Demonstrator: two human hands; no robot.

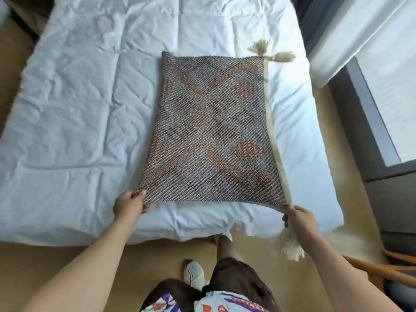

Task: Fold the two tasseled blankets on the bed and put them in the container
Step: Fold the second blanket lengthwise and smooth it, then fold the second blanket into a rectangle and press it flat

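Note:
A woven grey and rust-red blanket (211,129) with a cream border lies folded in a long rectangle on the white bed (78,109). Two beige tassels (270,52) stick out at its far right corner. My left hand (129,204) pinches the near left corner. My right hand (298,218) grips the near right corner, and a cream tassel (288,245) hangs below it over the bed's edge. Only one blanket is in view, and no container shows.
The bed's near edge runs across in front of my legs and white shoes (193,274). A dark window frame and white curtain (360,48) stand at the right. A wooden chair arm (382,269) reaches in at the lower right. Tan floor surrounds the bed.

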